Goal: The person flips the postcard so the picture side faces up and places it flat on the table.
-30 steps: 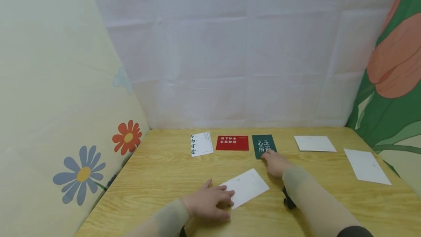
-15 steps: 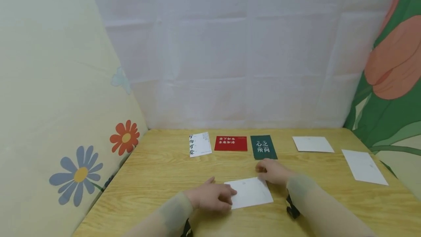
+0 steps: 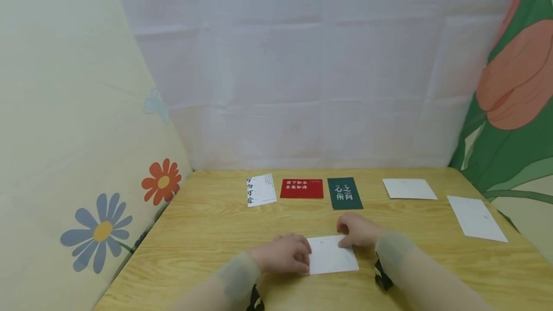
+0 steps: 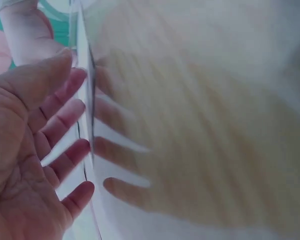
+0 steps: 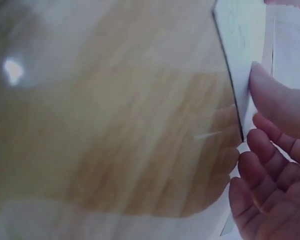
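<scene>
A blank-looking white card (image 3: 330,259) lies near the front of the table, faint marks on its upper face. At its left edge, my left hand (image 3: 282,253) touches it with the fingertips. The left wrist view shows that hand's relaxed fingers (image 4: 70,117) against the card's edge (image 4: 86,75), the thumb above them. My right hand (image 3: 357,229) is at the far right corner, thumb on the card. Seen from the right wrist, the thumb (image 5: 275,100) touches the card (image 5: 237,55), with the loosely bent fingers beside the corner and a gap between thumb and fingers.
Along the back lie a white card with black writing (image 3: 261,191), a red card (image 3: 301,188) and a green card (image 3: 344,193). Two white cards, one flat at the back right (image 3: 409,189) and another further right (image 3: 477,219), lie on the wooden table (image 3: 207,234).
The right hand has drawn back from the green card to the near white card. That white card has turned clockwise, its edges now nearly square to the table. The left hand stays at its left edge.
</scene>
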Demonstrator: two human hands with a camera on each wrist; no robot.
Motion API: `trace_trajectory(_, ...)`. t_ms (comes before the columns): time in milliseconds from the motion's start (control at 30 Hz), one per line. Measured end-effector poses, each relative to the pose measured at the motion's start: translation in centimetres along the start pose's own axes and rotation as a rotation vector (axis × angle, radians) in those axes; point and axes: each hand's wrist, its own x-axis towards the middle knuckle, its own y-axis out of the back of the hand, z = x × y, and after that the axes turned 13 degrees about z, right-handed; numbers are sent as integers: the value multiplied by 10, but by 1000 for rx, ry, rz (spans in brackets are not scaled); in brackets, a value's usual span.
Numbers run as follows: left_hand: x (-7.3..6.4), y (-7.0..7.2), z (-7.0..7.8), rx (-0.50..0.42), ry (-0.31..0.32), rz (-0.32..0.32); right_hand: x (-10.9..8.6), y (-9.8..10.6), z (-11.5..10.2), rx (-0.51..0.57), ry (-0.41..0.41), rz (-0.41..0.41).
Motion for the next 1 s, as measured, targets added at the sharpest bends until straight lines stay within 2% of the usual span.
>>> trace_trajectory(100,4,0,2,-41,39,27,-1,0,0,9,-4,-3)
trace_trajectory(333,11,0,0,-128,256,183,-6,3,-5,21,-40,-14)
trace_trajectory(467,15,-3,-4,-128,342,231,-9,4,-7,24,-52,-8)
trace_trajectory(567,18,-5,-6,-127,369,231,-11,3,-6,30,-58,-1)
trace_trajectory(1000,25,-5,-6,-141,404,188,-15,-2,2,65,-72,11)
